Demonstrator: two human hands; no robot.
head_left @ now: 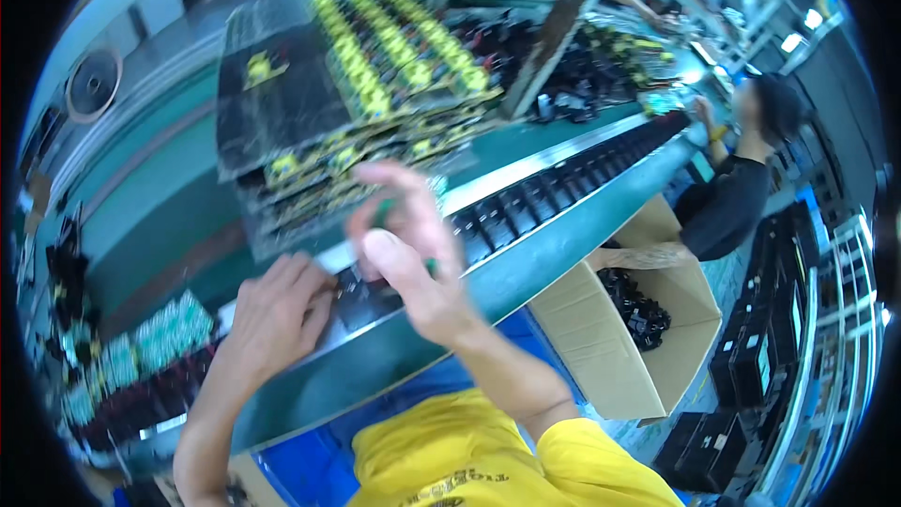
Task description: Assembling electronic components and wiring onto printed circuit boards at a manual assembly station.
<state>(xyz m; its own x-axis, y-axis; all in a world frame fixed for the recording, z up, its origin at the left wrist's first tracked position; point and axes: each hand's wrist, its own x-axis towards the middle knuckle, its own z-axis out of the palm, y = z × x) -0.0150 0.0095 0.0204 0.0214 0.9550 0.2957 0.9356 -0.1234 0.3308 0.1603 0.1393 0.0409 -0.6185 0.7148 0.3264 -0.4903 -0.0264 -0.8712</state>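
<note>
My left hand [277,314] is low over the row of black casings [361,305], its fingers curled together and their tips hidden among the dark parts. Just to its right, my right hand [413,258] is raised above the same row, blurred by motion. Its thumb and fingers are bent round a small green piece [381,213], of which only bits show between the fingers. The long line of black casings [526,205] runs in a pale metal rail to the far right. Green circuit boards [174,333] stand in a row left of my left hand.
Beyond my hands rises a stack of dark trays [272,122] with yellow-and-green components [375,47]. Dark parts are heaped [572,84] behind a slanted metal post [554,38]. At right a co-worker [732,197] reaches over an open cardboard box [601,347] containing black parts.
</note>
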